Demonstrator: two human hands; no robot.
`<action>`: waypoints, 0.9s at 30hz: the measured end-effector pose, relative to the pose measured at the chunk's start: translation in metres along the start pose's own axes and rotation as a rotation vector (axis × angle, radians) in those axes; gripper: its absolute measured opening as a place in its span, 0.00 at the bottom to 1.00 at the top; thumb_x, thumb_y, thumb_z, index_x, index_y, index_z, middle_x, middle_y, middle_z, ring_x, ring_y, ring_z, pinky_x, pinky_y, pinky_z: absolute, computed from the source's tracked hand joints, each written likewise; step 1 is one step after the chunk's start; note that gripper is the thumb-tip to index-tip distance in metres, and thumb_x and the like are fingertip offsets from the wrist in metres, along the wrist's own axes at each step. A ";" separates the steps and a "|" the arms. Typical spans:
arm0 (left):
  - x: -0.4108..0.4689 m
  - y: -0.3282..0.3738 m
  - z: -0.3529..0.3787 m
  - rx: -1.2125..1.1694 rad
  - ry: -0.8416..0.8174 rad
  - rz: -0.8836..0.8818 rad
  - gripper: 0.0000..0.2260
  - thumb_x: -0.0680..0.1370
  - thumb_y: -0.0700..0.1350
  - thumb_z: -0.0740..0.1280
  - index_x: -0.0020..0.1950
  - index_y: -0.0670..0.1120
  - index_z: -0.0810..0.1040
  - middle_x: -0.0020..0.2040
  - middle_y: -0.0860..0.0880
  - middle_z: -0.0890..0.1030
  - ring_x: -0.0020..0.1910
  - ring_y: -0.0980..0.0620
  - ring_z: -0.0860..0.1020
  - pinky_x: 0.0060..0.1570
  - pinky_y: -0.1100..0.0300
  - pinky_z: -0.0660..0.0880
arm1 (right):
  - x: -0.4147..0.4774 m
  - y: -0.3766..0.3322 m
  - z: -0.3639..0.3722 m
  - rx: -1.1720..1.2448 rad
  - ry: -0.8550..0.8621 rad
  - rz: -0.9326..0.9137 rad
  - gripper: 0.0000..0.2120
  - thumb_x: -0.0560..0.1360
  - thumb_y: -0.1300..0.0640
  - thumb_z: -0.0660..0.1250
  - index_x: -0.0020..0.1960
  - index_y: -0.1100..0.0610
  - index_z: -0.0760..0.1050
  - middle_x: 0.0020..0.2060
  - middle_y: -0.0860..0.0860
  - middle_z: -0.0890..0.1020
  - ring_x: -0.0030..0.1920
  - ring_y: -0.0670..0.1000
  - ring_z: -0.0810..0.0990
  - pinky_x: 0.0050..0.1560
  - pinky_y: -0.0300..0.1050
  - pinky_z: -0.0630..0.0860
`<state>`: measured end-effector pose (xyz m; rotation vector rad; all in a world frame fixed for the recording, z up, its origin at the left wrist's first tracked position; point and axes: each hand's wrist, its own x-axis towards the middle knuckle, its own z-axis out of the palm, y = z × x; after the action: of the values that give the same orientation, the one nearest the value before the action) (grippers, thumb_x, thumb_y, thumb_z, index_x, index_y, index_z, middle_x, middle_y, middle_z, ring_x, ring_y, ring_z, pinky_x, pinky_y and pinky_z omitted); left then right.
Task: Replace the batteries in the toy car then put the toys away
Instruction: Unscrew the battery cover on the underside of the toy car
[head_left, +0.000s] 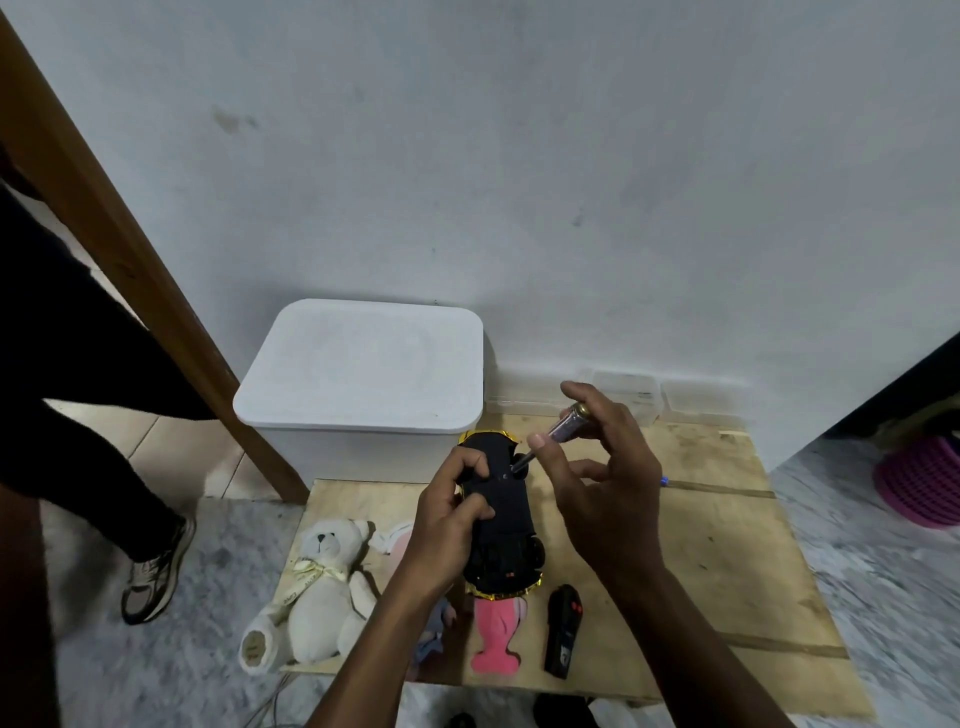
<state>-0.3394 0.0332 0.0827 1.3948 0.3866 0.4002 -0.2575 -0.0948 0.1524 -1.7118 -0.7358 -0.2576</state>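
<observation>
Left hand: clamped round upturned toy car
Right hand: pinches screwdriver; tip at car's 1 o'clock
Risk: slanted tip may slip off — jabbing the holding hand

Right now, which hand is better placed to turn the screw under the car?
Right. The right hand pinches the screwdriver, tip on the upturned toy car; the left hand grips the car, steadying it.
</observation>
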 end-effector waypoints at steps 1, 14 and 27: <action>0.000 0.000 0.000 -0.003 0.001 -0.001 0.11 0.65 0.37 0.61 0.44 0.49 0.71 0.44 0.48 0.76 0.41 0.46 0.73 0.33 0.56 0.69 | 0.001 0.001 0.000 -0.008 0.008 0.001 0.26 0.73 0.64 0.74 0.67 0.46 0.73 0.48 0.42 0.78 0.47 0.47 0.81 0.30 0.41 0.81; 0.001 0.001 0.004 -0.019 0.013 -0.009 0.11 0.65 0.37 0.61 0.45 0.48 0.70 0.43 0.49 0.76 0.41 0.47 0.74 0.34 0.56 0.71 | -0.001 0.001 -0.001 0.009 0.048 0.020 0.29 0.73 0.67 0.73 0.66 0.43 0.73 0.47 0.46 0.79 0.47 0.47 0.82 0.29 0.43 0.80; -0.002 -0.004 0.006 -0.014 0.011 0.001 0.11 0.65 0.37 0.61 0.44 0.49 0.71 0.44 0.47 0.76 0.41 0.48 0.74 0.32 0.57 0.73 | -0.004 0.002 -0.004 0.053 -0.044 0.020 0.33 0.75 0.70 0.67 0.72 0.41 0.69 0.47 0.49 0.79 0.47 0.52 0.82 0.33 0.46 0.83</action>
<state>-0.3380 0.0267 0.0796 1.3795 0.3917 0.4108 -0.2591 -0.0998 0.1498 -1.6786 -0.7512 -0.1860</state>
